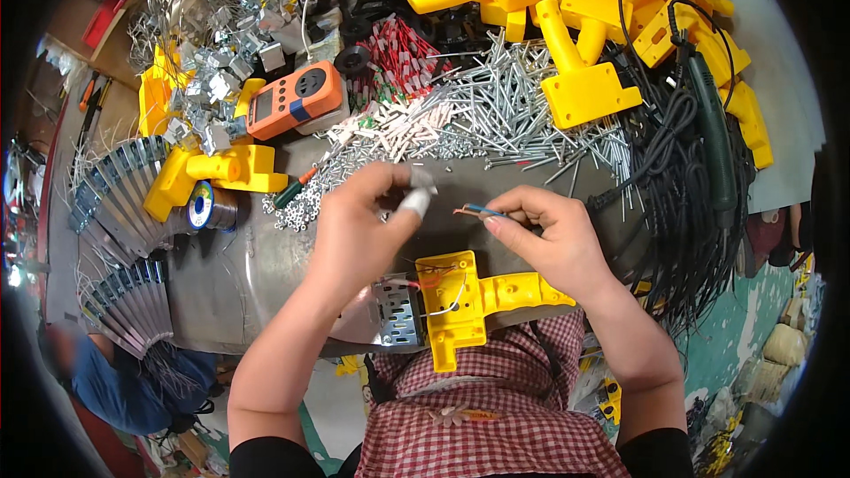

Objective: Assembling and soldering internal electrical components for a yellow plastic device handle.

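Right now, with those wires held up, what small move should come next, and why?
Probably bring the left hand to the free ends of the wires. The right hand pinches them with those ends pointing left, and the left hand's white-wrapped fingertips are close by but not touching them. The yellow shell lies open below.

Before you, the dark bench [226, 296] is carrying a yellow casing [460, 320] at its near edge, a perforated metal plate [400, 317] lying just left. Farther left, metal strips [130, 197] are fanning out near a wire spool [203, 205]. Beyond, you are facing loose screws [509, 93]; far right, yellow housings [589, 93] are heaping up, black cables [695, 243] sprawling nearer you.
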